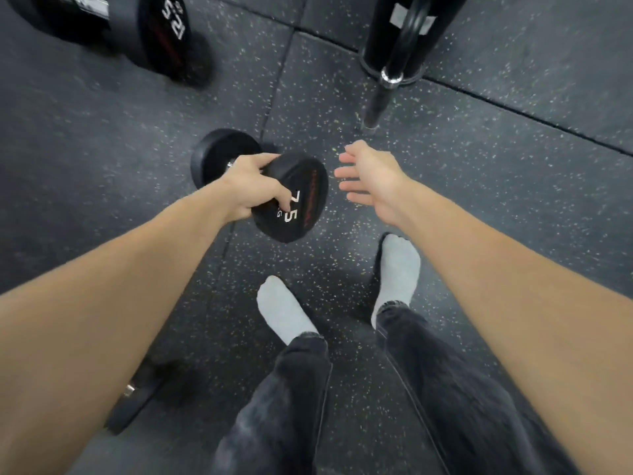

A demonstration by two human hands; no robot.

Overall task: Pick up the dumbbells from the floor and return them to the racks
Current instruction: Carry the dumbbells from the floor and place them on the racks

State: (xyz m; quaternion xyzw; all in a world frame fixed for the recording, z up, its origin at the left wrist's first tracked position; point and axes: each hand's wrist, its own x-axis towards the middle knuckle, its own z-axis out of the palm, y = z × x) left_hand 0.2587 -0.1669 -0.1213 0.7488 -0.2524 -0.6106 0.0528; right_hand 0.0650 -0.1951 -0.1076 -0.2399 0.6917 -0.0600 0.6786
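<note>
Left hand (pixel 251 188) is gripping the 7.5 dumbbell (pixel 294 197), right hand (pixel 371 180) hanging wide open; bigger dumbbell (pixel 164 32) and barbell end (pixel 380 97) lying beyond.

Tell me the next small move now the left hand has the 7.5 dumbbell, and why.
Probably bring the open right hand under the near head of the dumbbell for support. The left hand grips it awkwardly at the handle and head, and no rack shows in view yet.

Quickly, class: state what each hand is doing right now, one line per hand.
Left hand: closed, holding the 7.5 dumbbell by its near end.
Right hand: open, holding nothing.
</note>
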